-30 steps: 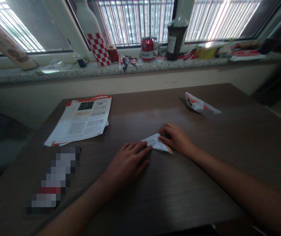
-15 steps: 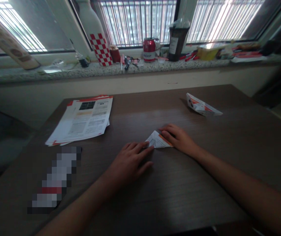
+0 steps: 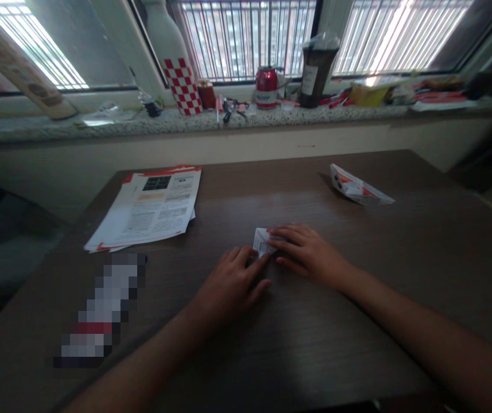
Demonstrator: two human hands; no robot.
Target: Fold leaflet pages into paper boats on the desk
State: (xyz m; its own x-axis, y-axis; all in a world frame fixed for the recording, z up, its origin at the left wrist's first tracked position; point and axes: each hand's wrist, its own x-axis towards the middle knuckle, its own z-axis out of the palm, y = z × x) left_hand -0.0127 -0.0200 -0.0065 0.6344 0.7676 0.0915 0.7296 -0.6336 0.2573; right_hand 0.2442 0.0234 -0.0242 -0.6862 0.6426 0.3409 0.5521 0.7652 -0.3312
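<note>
A small folded piece of printed paper (image 3: 262, 241) lies on the dark wooden table (image 3: 297, 332), mostly covered by my hands. My right hand (image 3: 308, 255) lies flat over it with fingers stretched leftward, pressing it down. My left hand (image 3: 231, 284) rests on the table just left of it, fingertips touching the paper's lower left edge. Only the paper's white left corner shows. A finished folded paper shape (image 3: 360, 188) sits apart at the far right of the table.
A stack of printed sheets (image 3: 151, 207) lies at the table's far left. A blurred-out object (image 3: 101, 310) lies near the left front. The stone windowsill (image 3: 99, 123) behind holds a red can (image 3: 266, 87), a dark cup (image 3: 313, 69), a checkered carton (image 3: 181, 83) and clutter.
My right hand has slid left across the folded paper and now covers most of it. The paper looks smaller, folded over. My left hand stayed at its left edge.
</note>
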